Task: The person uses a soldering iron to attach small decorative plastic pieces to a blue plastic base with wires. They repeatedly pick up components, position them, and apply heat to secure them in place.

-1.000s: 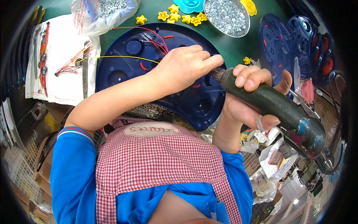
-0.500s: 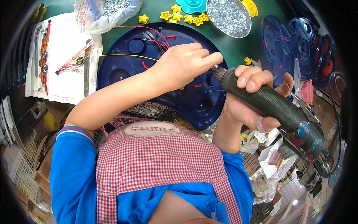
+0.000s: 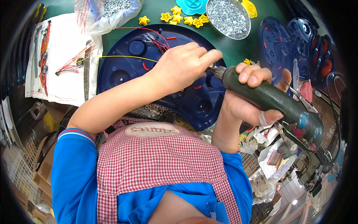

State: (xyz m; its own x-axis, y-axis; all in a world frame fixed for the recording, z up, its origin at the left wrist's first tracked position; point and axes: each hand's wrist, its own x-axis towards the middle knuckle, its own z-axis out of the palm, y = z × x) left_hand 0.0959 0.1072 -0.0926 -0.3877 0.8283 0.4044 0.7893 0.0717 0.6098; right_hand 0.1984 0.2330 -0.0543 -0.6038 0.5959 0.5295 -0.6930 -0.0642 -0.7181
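My right hand is wrapped round a dark green electric screwdriver, whose nose points left. A white band circles its thumb. A slim metal tool, perhaps scissors or tweezers, shows beside the driver at this hand. My left hand is closed, with thumb and forefinger brought together at the driver's bit; whatever they pinch is hidden or too small to name. Both hands are over a dark blue curved plastic shell on the green table. Red wires and a yellow wire cross the shell.
Behind the shell are yellow star pieces, a round metal bowl of small metal parts and a plastic bag of similar parts. Wire harnesses lie on white packaging at left. More blue shells stand at right.
The screwdriver has shifted slightly left, and its rear end has risen a little. My left hand stays at the bit, its fingertips a touch further left.
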